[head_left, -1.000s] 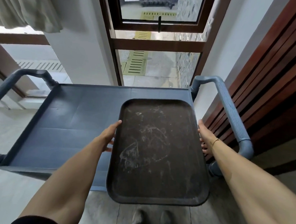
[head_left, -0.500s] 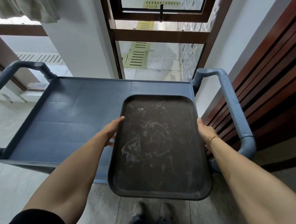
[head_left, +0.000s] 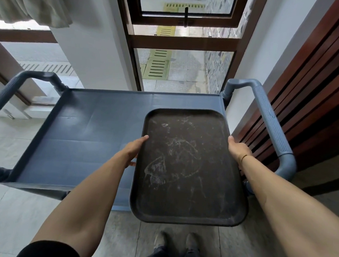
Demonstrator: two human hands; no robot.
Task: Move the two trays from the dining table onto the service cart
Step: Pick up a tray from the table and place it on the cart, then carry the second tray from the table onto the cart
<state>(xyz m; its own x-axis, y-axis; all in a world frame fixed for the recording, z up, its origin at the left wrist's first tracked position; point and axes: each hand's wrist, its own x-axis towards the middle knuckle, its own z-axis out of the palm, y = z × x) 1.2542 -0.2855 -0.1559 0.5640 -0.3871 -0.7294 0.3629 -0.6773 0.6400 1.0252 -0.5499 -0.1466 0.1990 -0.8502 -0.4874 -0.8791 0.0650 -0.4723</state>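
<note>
A dark, scratched rectangular tray (head_left: 188,166) is held over the right part of the grey-blue service cart (head_left: 89,136). Its far end lies above the cart's top shelf and its near end juts out past the cart's front edge. My left hand (head_left: 134,150) grips the tray's left long edge. My right hand (head_left: 239,150) grips the right long edge, close to the cart's right handle (head_left: 271,122). Only one tray is in view. Whether the tray touches the shelf I cannot tell.
The cart's left handle (head_left: 15,85) sits at the far left. A window with a brown frame (head_left: 181,42) stands behind the cart. A dark wooden slatted wall (head_left: 314,77) runs along the right. My feet (head_left: 176,244) show on the tiled floor below.
Both hands have carried the tray a little further forward over the cart's shelf. My right hand has closed more firmly on the tray's edge.
</note>
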